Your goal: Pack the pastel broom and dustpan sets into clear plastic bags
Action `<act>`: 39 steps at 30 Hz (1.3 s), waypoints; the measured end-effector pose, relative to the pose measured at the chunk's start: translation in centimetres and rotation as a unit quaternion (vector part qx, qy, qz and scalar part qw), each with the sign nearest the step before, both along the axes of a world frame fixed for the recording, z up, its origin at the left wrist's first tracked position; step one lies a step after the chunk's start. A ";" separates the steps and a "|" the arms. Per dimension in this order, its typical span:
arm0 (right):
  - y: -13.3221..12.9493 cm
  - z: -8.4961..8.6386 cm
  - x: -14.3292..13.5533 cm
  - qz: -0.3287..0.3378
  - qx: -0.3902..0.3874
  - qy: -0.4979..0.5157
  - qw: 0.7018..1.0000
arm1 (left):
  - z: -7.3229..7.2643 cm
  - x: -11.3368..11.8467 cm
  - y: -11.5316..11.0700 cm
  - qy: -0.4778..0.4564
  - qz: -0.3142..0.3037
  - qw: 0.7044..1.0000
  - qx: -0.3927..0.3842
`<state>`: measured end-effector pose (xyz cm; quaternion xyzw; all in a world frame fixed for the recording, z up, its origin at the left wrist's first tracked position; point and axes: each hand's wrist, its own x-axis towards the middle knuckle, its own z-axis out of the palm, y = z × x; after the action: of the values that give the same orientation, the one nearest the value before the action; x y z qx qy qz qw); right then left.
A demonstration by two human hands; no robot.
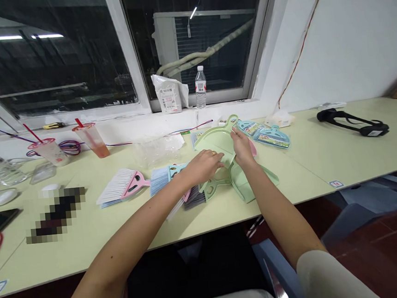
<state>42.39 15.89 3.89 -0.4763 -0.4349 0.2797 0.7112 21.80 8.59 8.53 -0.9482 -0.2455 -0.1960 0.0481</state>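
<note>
Head view: left hand (203, 166) and right hand (242, 147) grasp a smooth, curved green plastic dustpan (215, 140) near fan-bristled brushes (120, 183).

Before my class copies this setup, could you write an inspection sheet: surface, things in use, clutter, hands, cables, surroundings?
Surface: pale yellow-green table, seams visible.
Things in use: green dustpan in hand; second green dustpan and pink-handled brush on the table.
Clutter: drink cup, phone.
Hands: right hand grips the first dustpan; left hand at it, grip unclear.
Cables: purple coil near the cup.
Surroundings: window behind, blue chair at right.
</note>
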 end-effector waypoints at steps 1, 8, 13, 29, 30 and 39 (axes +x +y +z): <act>-0.1 -0.1 -0.2 -0.010 -0.004 0.005 1.000 | 0.2 0.0 0.1 -0.021 -0.010 1.000 0.007; -0.7 -0.9 -1.6 0.016 -0.006 0.028 0.999 | 2.3 0.2 0.4 -0.203 -0.060 0.977 0.018; -1.5 -1.0 -3.0 0.095 -0.016 0.058 0.994 | 5.1 0.2 1.1 -0.357 -0.007 0.934 0.008; -6.4 1.4 -8.6 0.414 -0.133 0.076 0.897 | 4.8 -3.4 3.6 -0.266 0.310 0.913 0.016; -6.5 1.4 -8.7 0.418 -0.134 0.072 0.896 | 4.4 -3.5 3.8 -0.258 0.309 0.915 0.014; -6.3 1.5 -8.3 0.399 -0.129 0.078 0.904 | 2.9 -6.8 3.8 -0.312 0.238 0.900 -0.189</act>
<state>34.08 9.63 5.37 -0.3271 -0.4914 0.6306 0.5038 14.99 12.42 11.40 -0.7430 -0.4983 -0.4148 -0.1658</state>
